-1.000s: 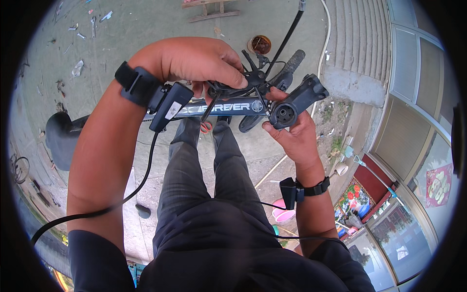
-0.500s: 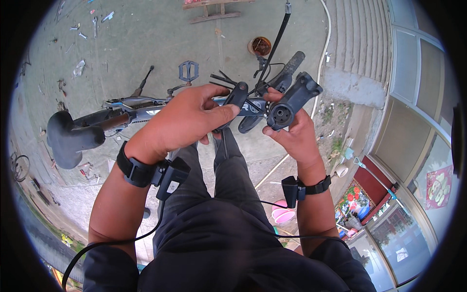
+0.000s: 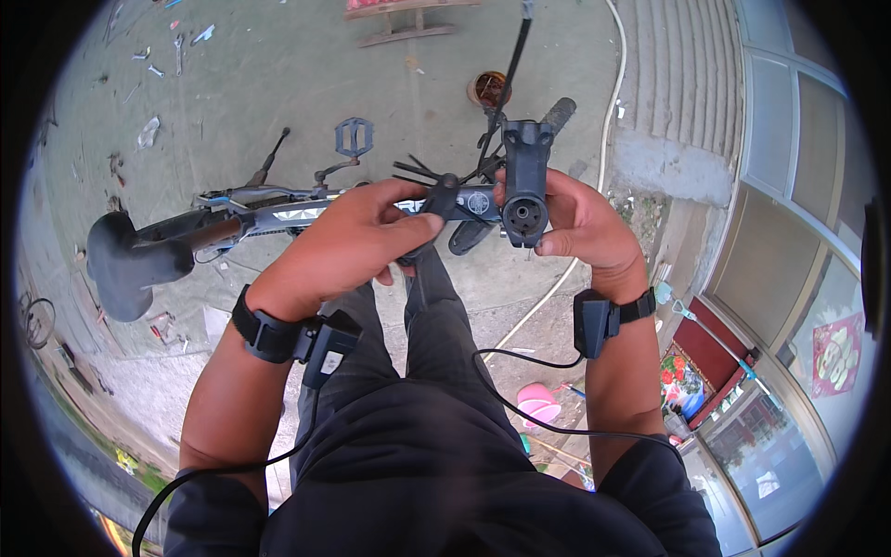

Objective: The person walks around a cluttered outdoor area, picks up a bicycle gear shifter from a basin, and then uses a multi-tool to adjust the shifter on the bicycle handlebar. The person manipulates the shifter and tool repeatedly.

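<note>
My left hand (image 3: 348, 237) is closed around a black folding hex key set (image 3: 440, 202), with several thin keys fanned out from its far end. In my right hand (image 3: 594, 223) is a black bicycle stem (image 3: 529, 172), gripped between thumb and fingers. Its round, capped end faces up near my thumb, and its clamp end points away from me. Both hands are over the bicycle (image 3: 302, 215), whose frame runs crosswise below them. The lower part of the hex key set is hidden by my fingers.
A bicycle saddle (image 3: 130, 265) lies left, with a pedal (image 3: 355, 137) beyond the frame. A handlebar grip (image 3: 560, 113) and a rusty bucket (image 3: 488, 89) are on the far side. A pale hose (image 3: 608, 121) crosses the ground. Wrenches (image 3: 179, 54) lie far left; a pink basin (image 3: 536, 405) is near right.
The stem has swung from leaning right to pointing straight away, as my right hand turned and its wrist shifted right. My left hand has moved slightly left, still holding the hex key set.
</note>
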A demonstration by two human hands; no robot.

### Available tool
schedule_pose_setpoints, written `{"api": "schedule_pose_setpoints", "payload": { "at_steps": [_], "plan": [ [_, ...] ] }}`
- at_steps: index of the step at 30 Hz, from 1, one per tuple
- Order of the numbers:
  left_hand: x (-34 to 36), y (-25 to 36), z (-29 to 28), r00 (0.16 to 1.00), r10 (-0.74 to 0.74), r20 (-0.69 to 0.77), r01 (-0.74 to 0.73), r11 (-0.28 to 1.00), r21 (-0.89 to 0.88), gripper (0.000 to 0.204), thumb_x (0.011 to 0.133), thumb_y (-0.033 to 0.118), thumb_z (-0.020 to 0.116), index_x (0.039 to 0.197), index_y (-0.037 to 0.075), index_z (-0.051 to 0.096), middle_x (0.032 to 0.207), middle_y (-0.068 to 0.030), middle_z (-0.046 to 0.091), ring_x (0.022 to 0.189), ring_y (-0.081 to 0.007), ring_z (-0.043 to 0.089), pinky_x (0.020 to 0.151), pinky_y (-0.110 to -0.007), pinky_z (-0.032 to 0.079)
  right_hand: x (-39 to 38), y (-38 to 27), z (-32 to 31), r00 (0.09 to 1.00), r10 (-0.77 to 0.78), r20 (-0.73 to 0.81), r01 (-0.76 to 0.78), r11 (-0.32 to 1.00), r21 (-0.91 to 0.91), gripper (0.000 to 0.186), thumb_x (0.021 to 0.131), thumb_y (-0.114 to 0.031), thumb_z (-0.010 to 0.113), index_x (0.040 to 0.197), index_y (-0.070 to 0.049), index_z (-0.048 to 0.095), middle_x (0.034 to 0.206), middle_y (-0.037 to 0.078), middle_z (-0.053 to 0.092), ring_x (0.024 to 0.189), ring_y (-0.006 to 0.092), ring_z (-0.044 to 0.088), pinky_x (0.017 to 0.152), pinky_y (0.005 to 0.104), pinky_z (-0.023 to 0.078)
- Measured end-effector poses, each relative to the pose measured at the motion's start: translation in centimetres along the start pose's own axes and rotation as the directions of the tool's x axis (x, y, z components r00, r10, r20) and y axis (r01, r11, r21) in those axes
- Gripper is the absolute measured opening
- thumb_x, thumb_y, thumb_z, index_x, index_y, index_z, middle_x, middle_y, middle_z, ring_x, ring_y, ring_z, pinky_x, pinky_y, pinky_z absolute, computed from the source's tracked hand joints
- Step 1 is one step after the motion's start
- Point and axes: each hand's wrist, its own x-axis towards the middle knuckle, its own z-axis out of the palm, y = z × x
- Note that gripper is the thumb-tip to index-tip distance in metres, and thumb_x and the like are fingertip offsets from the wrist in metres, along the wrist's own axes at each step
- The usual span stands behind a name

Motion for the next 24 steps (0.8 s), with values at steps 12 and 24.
{"api": "schedule_pose_setpoints", "payload": {
  "at_steps": [12,24],
  "plan": [
    [-0.8,-2.4,-0.4,0.998,-0.012,-0.054,0.009,0.999,-0.045,0.055,0.096,0.030,0.069,0.136,-0.005,0.054,0.094,-0.0057,0.070,0.077,-0.0104,0.068,0.056,-0.024,0.050,1.3,0.9,-1.6,0.993,-0.042,0.114,0.035,0.998,0.056,0.071,0.073,-0.013,0.091,0.134,-0.001,0.056,0.128,0.009,0.064,0.126,0.0217,0.056,0.111,0.0385,0.039],
    [0.1,-4.0,-0.6,1.000,-0.010,0.013,0.011,0.996,-0.086,0.047,0.099,0.025,0.062,0.138,0.000,0.054,0.107,-0.0052,0.072,0.081,-0.0121,0.070,0.061,-0.022,0.051,0.6,1.1,-0.6,1.000,-0.029,-0.007,0.029,1.000,-0.004,0.065,0.068,-0.008,0.092,0.126,-0.002,0.063,0.126,0.010,0.067,0.125,0.0244,0.059,0.112,0.0404,0.040]
  ]
}}
